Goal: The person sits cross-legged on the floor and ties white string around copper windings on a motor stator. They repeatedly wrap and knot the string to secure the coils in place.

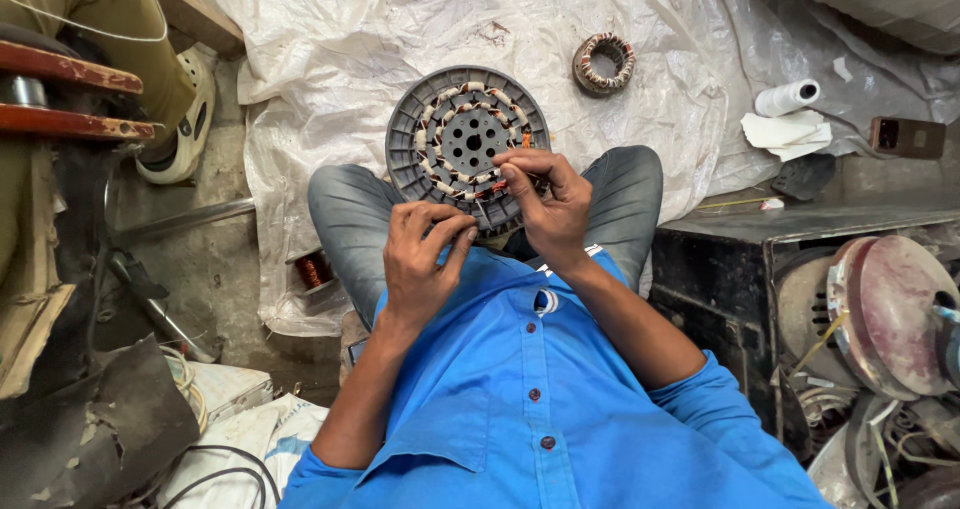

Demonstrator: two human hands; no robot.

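Grey stator leans against the knees so its copper windings face up, where the right hand pinches a wire at its near rim and the left hand, nearer the chest, pinches the strand's slack.

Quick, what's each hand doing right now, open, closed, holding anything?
Left hand: fingers pinched together; what they hold cannot be told.
Right hand: fingertips pinched on the copper windings of the round grey motor stator on the lap.
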